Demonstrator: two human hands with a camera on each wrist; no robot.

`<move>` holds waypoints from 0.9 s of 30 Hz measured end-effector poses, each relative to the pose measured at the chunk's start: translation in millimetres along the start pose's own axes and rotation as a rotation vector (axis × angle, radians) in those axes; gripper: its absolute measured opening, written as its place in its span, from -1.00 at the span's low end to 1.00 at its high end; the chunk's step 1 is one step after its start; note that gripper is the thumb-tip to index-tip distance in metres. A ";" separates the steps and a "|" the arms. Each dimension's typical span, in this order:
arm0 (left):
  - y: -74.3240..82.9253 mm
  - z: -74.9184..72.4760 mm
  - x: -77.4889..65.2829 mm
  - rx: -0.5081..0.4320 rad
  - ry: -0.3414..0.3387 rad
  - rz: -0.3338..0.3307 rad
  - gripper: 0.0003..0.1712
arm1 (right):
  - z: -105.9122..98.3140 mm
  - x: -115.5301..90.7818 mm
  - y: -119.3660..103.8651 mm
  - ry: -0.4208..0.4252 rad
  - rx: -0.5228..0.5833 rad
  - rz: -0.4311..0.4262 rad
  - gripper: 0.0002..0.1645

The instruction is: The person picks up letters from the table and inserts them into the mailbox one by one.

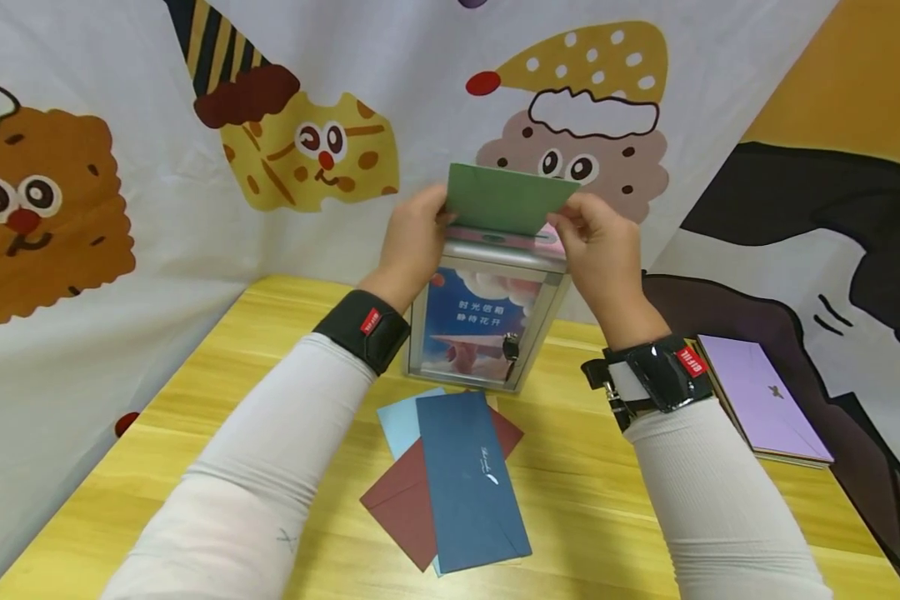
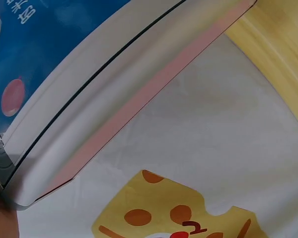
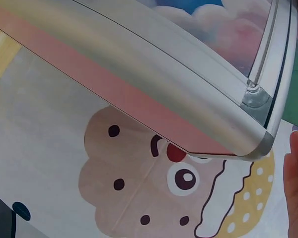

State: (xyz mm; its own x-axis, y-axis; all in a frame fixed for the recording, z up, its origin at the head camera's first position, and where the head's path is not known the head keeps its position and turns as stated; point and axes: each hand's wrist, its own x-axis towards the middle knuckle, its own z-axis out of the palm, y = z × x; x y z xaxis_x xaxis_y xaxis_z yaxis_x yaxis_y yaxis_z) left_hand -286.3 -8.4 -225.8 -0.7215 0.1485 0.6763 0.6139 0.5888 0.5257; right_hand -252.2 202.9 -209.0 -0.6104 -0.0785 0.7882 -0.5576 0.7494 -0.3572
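Observation:
A green envelope (image 1: 506, 198) stands upright over the top of a silver-framed letter box (image 1: 429, 333), its lower edge at the slot in the pink lid. My left hand (image 1: 414, 242) pinches the envelope's left edge, while my right hand (image 1: 602, 254) pinches it near the lower right corner. Part of the green envelope (image 3: 295, 82) also shows at the right side of the right wrist view, with fingers (image 3: 297, 173) beside it. In the left wrist view only a bit of the left hand (image 2: 4, 223) appears, at the bottom left corner.
In front of the box lie overlapping envelopes: a dark blue one (image 1: 468, 483) on top, a maroon one (image 1: 401, 504) and a light blue one (image 1: 399, 421) below. A stack topped by a lilac envelope (image 1: 757, 392) lies at the right table edge. Cartoon-printed cloth (image 1: 172, 225) hangs behind.

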 end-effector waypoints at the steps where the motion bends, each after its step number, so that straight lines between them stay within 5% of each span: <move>1: -1.0 0.2 0.0 0.000 -0.009 -0.019 -0.88 | 0.0 0.2 -0.5 0.009 0.001 -0.017 -0.86; 9: 7.5 -3.7 4.5 -0.038 -0.061 -0.109 -0.85 | 1.4 2.2 5.2 0.019 -0.046 -0.067 -0.84; 20: 17.0 -13.9 7.6 0.020 -0.029 0.032 -0.84 | 11.4 -1.5 20.8 -0.127 -0.092 0.085 -0.90; 27: 6.5 -8.0 5.5 0.059 -0.057 0.055 -0.84 | 8.6 3.2 15.1 -0.061 -0.060 -0.020 -0.75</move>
State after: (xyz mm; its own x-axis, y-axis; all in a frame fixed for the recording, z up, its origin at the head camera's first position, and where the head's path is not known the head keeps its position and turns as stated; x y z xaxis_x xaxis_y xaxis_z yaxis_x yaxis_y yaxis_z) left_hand -283.7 -10.1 -214.5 -0.7053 0.2259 0.6720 0.6345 0.6239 0.4562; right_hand -267.4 208.3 -216.1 -0.6334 -0.1324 0.7625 -0.5363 0.7854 -0.3091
